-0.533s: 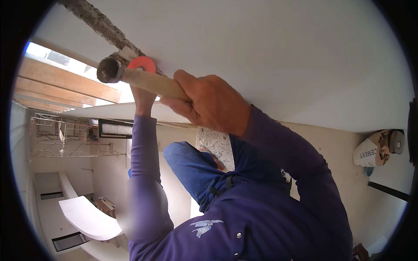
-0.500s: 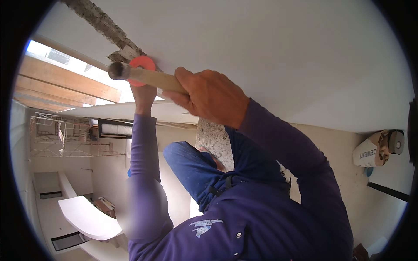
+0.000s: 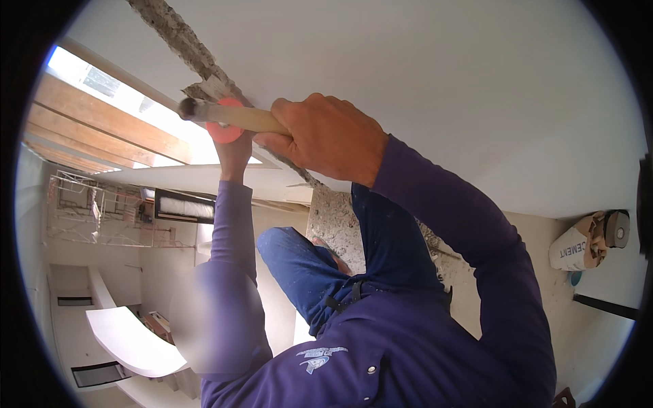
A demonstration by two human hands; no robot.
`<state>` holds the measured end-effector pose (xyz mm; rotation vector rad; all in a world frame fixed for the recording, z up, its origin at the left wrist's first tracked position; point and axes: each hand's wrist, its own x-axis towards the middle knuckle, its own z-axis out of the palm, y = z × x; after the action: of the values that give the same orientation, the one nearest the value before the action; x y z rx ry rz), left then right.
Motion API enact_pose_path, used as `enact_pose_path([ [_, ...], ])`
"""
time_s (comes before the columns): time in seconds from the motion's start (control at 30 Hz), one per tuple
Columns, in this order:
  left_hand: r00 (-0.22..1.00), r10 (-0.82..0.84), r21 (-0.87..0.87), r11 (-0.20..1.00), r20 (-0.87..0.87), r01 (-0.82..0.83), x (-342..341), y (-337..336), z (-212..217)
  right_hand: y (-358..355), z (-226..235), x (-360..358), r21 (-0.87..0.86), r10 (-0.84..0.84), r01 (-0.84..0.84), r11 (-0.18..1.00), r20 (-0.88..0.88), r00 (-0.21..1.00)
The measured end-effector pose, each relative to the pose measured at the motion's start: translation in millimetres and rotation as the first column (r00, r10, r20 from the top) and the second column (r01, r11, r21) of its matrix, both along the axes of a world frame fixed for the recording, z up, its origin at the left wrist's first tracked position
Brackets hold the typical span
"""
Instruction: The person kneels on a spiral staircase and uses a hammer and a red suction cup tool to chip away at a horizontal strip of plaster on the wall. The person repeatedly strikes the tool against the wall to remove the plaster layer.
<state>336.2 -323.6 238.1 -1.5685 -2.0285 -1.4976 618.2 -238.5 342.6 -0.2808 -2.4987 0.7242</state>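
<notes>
My right hand (image 3: 333, 139) is closed round the pale wooden handle of a hammer (image 3: 255, 120), whose dark head lies at the left, over the guard of a chisel. That round orange-red guard (image 3: 223, 133) sits at the top of my left hand (image 3: 237, 151), which is wrapped round the tool below it. Hammer and hand hide most of the chisel, and its tip does not show. Right beside it, a rough groove (image 3: 183, 44) with broken edges runs diagonally down the smooth pale wall (image 3: 435, 88). I cannot tell whether the hammer touches the chisel.
Rubble and dust cover the floor (image 3: 333, 211) by my bent legs. An opened paper cement sack (image 3: 578, 248) stands at the right. Far left are metal scaffolding (image 3: 95, 211), a curved white surface (image 3: 132, 343) and a bright opening with wooden beams (image 3: 102, 129).
The view has shifted a little, so the groove sits further right and its lower stretch shows below my right hand. Both hands keep their tools, the hammer head still over the guard.
</notes>
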Motion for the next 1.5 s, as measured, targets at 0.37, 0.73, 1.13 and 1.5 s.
enact_pose_path([
  [0.37,0.991,0.005,0.116,0.993,0.130,-0.021,-2,11,-4,-2,11,-2,-0.036,-0.008,0.011,0.999,0.088,0.996],
  [0.73,0.907,-0.059,0.344,0.934,0.418,-0.098,9,-21,31,-34,-24,59,-0.669,-0.111,-0.157,0.727,-0.340,0.934],
  [1.13,0.860,-0.242,0.521,0.853,0.450,-0.032,-15,-20,-16,-32,3,35,-0.491,-0.026,-0.056,0.869,-0.159,0.987],
  [1.5,0.893,-0.152,0.549,0.828,0.423,-0.119,-24,-11,-22,-72,105,-118,0.520,0.286,-0.276,0.809,0.061,0.956],
])
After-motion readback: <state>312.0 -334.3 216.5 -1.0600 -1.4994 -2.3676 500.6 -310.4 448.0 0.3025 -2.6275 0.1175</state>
